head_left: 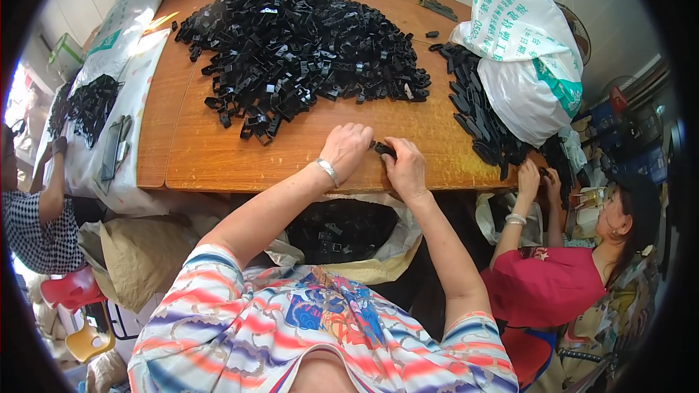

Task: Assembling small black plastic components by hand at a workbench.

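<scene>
Just beyond the table's near edge, both of my hands meet over a small black plastic piece (383, 149). My right hand (406, 169) pinches it between thumb and fingers. My left hand (347, 151), with a bracelet on its wrist, is closed with its fingertips at the piece's left end; what lies inside its fingers is mostly hidden. A large heap of glossy black plastic pieces (306, 51), some looking like clips or buckles, spreads over the brown wooden table (196, 153) in front of me. Below the edge, an open sack (342, 229) at my lap contains similar black pieces.
Right of my hands lie longer black pieces (470, 113) beside a bulging white sack (524, 65). A co-worker in a red top (542, 284) handles small parts at the right. Another person in a checked top (44, 233) works at the left, near a smaller black pile (93, 108).
</scene>
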`<state>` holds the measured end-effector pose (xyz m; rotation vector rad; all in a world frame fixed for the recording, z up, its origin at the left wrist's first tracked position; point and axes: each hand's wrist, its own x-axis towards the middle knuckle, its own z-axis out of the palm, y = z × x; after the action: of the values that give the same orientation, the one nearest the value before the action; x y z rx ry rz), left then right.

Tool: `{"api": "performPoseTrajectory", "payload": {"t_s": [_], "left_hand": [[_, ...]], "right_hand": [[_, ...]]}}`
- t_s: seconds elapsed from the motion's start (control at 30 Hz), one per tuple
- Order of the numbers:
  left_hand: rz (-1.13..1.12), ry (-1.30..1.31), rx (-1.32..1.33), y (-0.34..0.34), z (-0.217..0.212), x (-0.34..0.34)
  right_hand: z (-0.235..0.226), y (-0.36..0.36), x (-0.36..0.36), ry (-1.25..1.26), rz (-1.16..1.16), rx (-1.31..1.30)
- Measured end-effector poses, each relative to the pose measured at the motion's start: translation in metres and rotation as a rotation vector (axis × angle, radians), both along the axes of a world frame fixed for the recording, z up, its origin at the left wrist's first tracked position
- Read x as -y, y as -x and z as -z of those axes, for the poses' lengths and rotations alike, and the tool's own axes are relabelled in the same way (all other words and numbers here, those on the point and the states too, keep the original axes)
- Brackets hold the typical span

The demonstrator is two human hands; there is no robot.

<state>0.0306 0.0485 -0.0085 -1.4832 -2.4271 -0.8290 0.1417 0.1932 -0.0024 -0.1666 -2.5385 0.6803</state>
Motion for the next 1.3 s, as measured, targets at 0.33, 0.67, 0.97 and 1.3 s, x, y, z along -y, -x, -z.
{"api": "performPoseTrajectory", "payload": {"t_s": [0.33, 0.67, 0.97, 1.3], "left_hand": [[0.142, -0.122, -0.013, 0.012, -0.001, 0.024], [0.132, -0.120, 0.134, 0.007, -0.010, 0.031], [-0.009, -0.036, 0.347, 0.011, -0.002, 0.033], [-0.002, -0.064, 0.396, 0.012, 0.001, 0.033]], "right_hand": [[-0.013, -0.004, -0.006, -0.092, 0.150, 0.255], [-0.022, -0.006, 0.008, 0.123, 0.033, 0.133], [-0.018, 0.014, 0.025, 0.038, -0.109, 0.039], [-0.016, 0.021, 0.021, 0.038, -0.182, 0.050]]}}
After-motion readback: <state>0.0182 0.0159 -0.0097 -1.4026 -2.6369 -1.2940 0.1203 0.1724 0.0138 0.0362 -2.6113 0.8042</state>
